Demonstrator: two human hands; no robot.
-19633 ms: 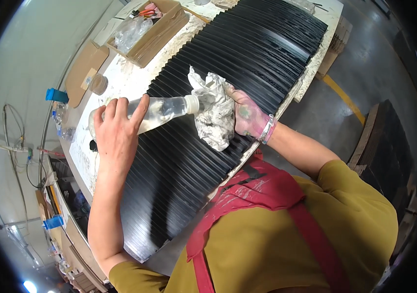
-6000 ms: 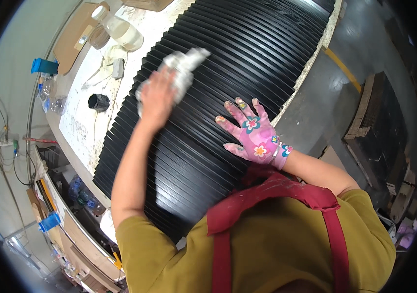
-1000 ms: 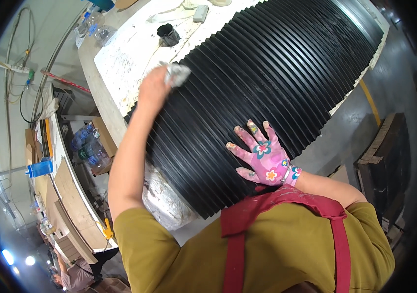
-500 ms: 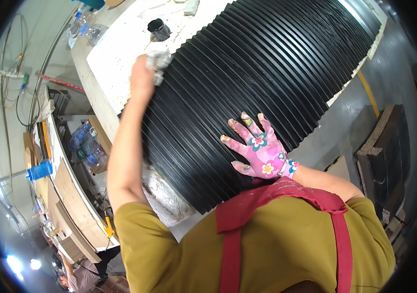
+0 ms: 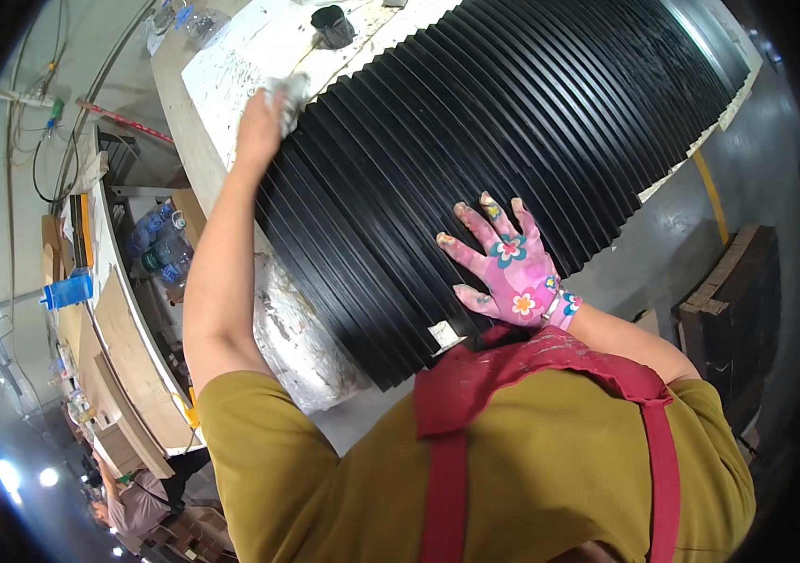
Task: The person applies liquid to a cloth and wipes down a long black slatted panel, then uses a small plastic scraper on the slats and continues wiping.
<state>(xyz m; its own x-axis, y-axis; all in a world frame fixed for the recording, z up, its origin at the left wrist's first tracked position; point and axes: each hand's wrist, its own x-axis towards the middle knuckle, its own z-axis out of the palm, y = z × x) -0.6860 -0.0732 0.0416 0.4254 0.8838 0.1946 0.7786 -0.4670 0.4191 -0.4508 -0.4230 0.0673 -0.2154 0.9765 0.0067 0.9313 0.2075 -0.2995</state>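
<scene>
A large black ribbed bellows (image 5: 475, 122) lies before me, its folds running crosswise. My right hand (image 5: 517, 267), in a pink flowered glove, rests spread on its near side, holding nothing. Bare, my left hand (image 5: 259, 127) is at the far left edge of the bellows, its fingers closed around a crumpled white cloth (image 5: 289, 96). The cloth is blurred, so whether it touches the ribs I cannot tell. A small white piece (image 5: 444, 336) shows at the bellows' near edge, close to my apron.
Past the cloth, a black cup (image 5: 332, 28) stands on the white-covered table (image 5: 196, 70). Plastic-wrapped material (image 5: 301, 347) is below the bellows' left end. Bottles (image 5: 166, 249) sit on a shelf at left. Dark stacked slabs (image 5: 733, 310) stand at right. Another person (image 5: 137, 502) is at lower left.
My left hand and the cloth have shifted left relative to the bellows. The right hand keeps its place on the ribs. The white piece at the near edge has come into sight.
</scene>
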